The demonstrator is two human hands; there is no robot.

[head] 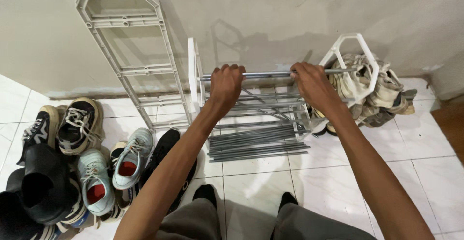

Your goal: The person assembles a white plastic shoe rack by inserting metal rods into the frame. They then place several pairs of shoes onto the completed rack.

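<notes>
A white tiled floor (338, 182) is met by a plain grey wall (290, 8) across the top. At nine o'clock a heap of shoes (82, 158) is spread over the tiles, and at eleven o'clock a loose white frame (130, 51) is leaned against the wall. At the centre a partly built rack (256, 105) is stood, with loose grey rods (256, 146) laid beneath it. Its top metal bar (268, 75) is gripped by the left hand (225, 86), fingers curled shut over it, and likewise by the right hand (313, 85). At two o'clock pale shoes (372, 95) are piled beside the rack's white end piece (355, 63).
</notes>
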